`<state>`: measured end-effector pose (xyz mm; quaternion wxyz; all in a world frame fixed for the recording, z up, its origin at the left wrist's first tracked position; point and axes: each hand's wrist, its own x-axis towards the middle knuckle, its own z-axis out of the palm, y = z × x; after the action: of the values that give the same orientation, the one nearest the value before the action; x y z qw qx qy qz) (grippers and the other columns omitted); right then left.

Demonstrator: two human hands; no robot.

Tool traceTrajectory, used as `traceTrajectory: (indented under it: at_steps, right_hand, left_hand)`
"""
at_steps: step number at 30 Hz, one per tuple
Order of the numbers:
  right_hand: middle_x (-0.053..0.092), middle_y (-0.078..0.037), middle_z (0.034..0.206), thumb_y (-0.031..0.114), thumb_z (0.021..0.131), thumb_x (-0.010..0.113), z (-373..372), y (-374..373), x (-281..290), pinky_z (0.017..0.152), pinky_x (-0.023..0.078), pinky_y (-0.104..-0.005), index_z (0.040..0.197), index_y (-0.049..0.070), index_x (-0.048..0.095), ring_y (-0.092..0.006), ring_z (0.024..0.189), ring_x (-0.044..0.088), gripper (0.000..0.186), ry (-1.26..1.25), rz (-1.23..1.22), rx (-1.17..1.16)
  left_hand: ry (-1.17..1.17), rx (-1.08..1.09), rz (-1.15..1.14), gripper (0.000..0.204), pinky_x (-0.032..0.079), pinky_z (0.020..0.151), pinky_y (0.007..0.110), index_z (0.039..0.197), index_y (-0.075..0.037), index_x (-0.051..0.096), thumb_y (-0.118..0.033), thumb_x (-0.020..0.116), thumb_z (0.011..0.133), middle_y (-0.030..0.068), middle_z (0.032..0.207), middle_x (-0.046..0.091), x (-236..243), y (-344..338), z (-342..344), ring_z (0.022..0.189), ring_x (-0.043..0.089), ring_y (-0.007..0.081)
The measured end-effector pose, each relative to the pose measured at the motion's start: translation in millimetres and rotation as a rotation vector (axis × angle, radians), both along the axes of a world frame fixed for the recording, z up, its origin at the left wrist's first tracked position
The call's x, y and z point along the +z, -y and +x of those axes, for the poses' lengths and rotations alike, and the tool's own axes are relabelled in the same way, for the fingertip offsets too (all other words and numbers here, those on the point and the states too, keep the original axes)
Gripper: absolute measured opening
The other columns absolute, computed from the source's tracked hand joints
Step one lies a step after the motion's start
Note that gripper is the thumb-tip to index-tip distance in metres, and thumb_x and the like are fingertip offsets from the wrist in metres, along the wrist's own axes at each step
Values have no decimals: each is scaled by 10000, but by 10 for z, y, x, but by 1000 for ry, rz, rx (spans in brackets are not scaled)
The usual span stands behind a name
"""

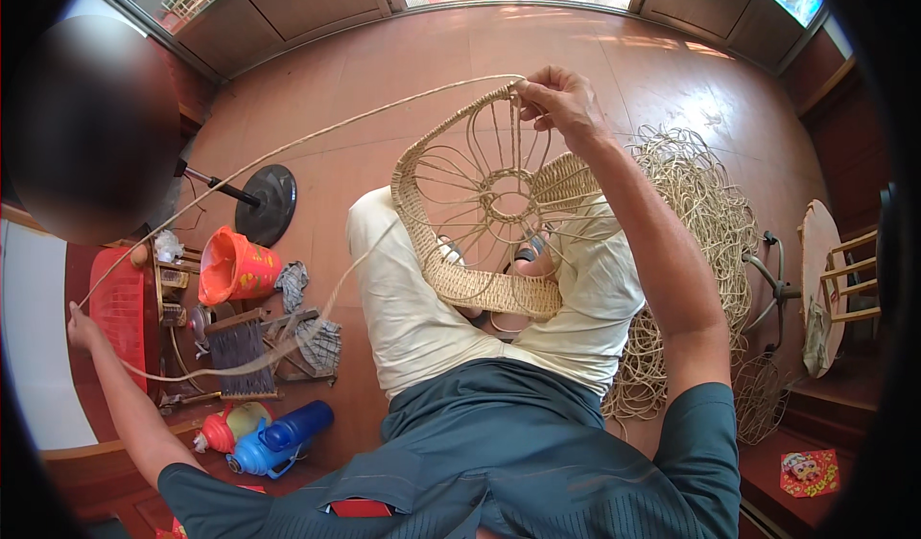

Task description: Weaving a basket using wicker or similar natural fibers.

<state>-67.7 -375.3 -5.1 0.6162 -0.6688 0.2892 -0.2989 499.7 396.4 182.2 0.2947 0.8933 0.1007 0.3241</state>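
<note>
Between my knees rests a woven cord basket (489, 292), with a braided rim, a small ring in its middle and looped spokes fanning outward. At the basket's far edge my right hand (568, 105) is closed, pinching the rim where a cord leaves it. That long tan cord (288, 145) runs taut to the far left, where my left hand (84, 330) is stretched out and closed on it. From the left hand the cord's slack sags back toward my left knee. My left fingers are small and partly hidden.
A large tangled heap of cord (691, 213) lies on the floor at my right. Left of me stand a red bucket (233, 269), a low stool (242, 357), a blue thermos (278, 438) and a black round stand base (269, 205). A chair (844, 280) is far right.
</note>
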Motion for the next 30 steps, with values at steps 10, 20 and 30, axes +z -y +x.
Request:
traceTrajectory:
  at_steps: [10, 20, 30]
  right_hand:
    - [786, -72, 892, 150, 1064, 724, 3, 45, -119, 585, 630, -194, 1094, 13, 731, -103, 720, 758, 141, 21, 592, -4]
    - [770, -78, 844, 58, 1059, 697, 50, 261, -479, 492, 614, -193, 1054, -18, 680, -102, 611, 720, 78, -51, 970, 101]
    - [747, -58, 873, 33, 1059, 696, 26, 430, -459, 554, 618, -157, 1030, -1, 688, -70, 665, 726, 45, -228, 930, 271]
  left_hand:
    - [-301, -1381, -107, 130, 547, 935, 288, 1147, -9, 762, -106, 696, 1091, 22, 1089, 742, -1590, 3874, -3170, 1041, 681, 115]
    - [-306, -1592, -395, 345, 654, 718, 332, 1402, 51, 671, -93, 588, 1099, 163, 1150, 787, -2314, 6022, -4459, 980, 789, 213]
    - [-740, -1542, -597, 308, 556, 512, 265, 1365, 70, 667, -123, 564, 1149, 77, 855, 713, -1965, 6340, -4694, 650, 686, 101]
